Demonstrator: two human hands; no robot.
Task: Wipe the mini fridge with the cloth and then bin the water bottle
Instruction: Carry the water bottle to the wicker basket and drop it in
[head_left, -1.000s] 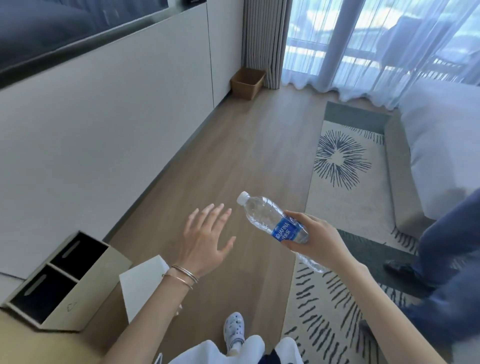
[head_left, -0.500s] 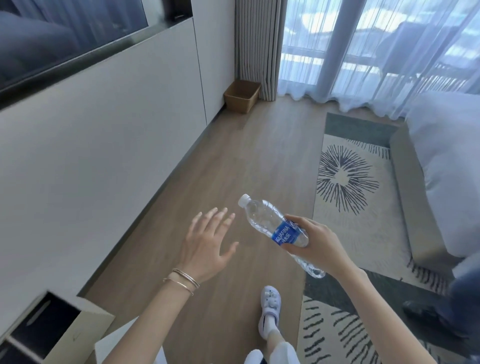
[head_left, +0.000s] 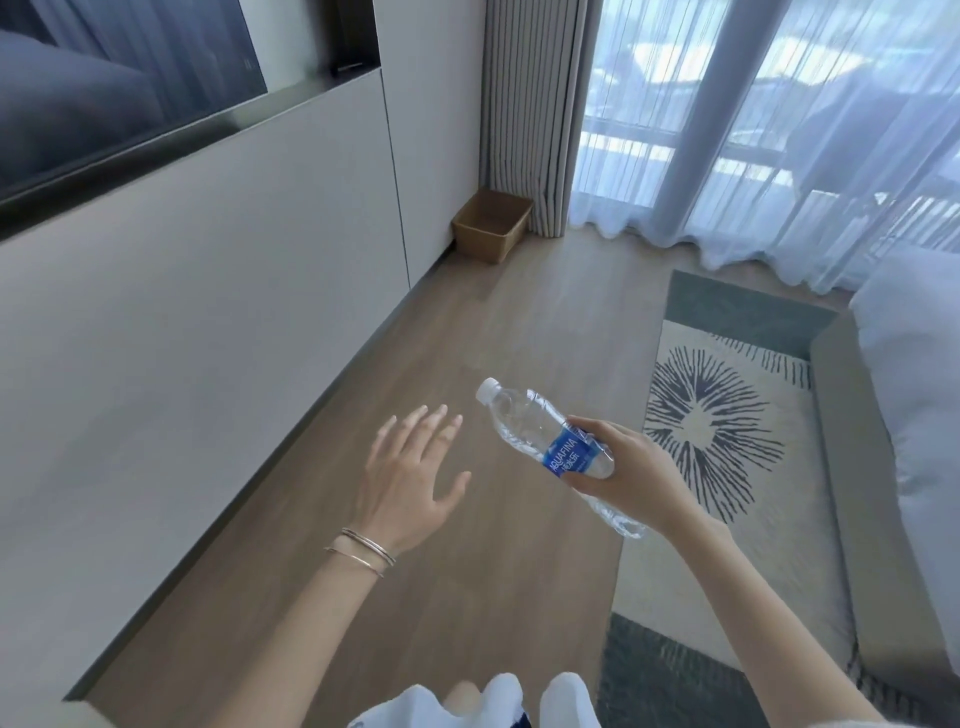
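Nearer now, bin (head_left: 492, 225); right hand (head_left: 631, 470) grips half-hidden water bottle (head_left: 540, 431); left hand (head_left: 410, 475) spread.

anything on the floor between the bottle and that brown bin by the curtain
Nothing visible. The right hand holds the bottle, and the wood floor from there to the bin in the corner by the curtain is bare. The rug lies off to the right of that path. The left hand is open and empty.

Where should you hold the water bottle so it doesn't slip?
Around the labelled middle, probably, as the right hand does now, wrapping the water bottle from its lower side. The round body fits a curled hand there; the crinkly clear ends look softer.
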